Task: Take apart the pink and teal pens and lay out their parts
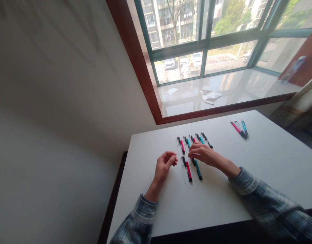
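Head view: two pen rows (188, 171) are laid out, three pens (239, 129) are left at 1 o'clock; left hand (165, 166) is curled, right hand (204, 153) is laid over the rows, any pinch unclear.

Flat white rectangular table (247, 176), surface matte. Mid-table lay an upper row of slim plastic pens (193, 138) with black ends and pink or teal barrels, set side by side and pointing the same way. Directly nearer the table's near edge lay a shorter lower row of matching pink and teal pens (188, 171). Thin transparent strips (183, 173) lay alongside both rows. Toward the table's far right corner, a loose group of three pens (239, 129) lay angled together, pink, grey and teal.
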The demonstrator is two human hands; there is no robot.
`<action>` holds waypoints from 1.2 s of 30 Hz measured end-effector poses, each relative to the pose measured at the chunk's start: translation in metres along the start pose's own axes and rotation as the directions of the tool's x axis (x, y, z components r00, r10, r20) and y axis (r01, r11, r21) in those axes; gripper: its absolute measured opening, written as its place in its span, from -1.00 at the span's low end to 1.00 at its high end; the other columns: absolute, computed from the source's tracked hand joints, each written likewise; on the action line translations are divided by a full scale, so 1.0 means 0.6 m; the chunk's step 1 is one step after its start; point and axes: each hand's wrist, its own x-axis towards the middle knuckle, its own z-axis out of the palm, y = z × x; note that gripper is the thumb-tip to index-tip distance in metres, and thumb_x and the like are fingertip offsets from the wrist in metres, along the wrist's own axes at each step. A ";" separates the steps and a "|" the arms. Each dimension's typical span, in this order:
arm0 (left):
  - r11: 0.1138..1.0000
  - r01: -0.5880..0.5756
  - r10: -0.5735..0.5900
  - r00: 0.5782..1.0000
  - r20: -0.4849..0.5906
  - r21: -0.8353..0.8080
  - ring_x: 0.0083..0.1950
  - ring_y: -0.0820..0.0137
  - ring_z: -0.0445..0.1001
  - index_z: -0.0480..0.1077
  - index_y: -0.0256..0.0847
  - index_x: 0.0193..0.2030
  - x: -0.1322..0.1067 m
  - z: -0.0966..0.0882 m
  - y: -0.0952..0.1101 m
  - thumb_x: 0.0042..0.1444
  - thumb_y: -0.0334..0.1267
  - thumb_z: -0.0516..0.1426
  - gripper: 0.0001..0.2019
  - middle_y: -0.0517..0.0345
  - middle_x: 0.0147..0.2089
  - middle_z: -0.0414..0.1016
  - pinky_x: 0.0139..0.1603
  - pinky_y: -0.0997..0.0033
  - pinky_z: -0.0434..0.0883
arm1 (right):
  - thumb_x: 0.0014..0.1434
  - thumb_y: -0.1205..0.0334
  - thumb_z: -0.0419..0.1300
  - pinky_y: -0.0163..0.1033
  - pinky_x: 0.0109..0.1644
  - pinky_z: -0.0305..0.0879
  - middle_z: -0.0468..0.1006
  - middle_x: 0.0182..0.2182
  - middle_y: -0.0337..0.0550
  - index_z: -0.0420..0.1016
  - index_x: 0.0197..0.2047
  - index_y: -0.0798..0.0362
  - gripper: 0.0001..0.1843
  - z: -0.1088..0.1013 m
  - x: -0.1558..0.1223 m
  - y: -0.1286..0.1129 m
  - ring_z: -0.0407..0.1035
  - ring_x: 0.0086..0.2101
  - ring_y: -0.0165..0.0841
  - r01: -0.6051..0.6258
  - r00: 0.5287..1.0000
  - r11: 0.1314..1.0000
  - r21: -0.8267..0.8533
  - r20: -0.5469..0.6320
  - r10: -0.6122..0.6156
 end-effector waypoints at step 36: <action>1.000 -0.006 0.006 1.000 0.003 -0.006 -0.37 0.41 0.42 0.53 -0.23 -0.22 -0.002 0.002 0.000 0.12 -0.12 0.31 -0.78 0.14 -0.37 0.53 -0.27 0.41 0.40 | 0.32 0.21 0.20 -0.15 -0.19 0.52 0.66 -0.23 -0.11 0.60 0.00 -0.01 -0.78 -0.018 -0.071 0.011 0.55 -0.26 -0.24 -0.330 0.901 0.943 0.050 -0.281 0.330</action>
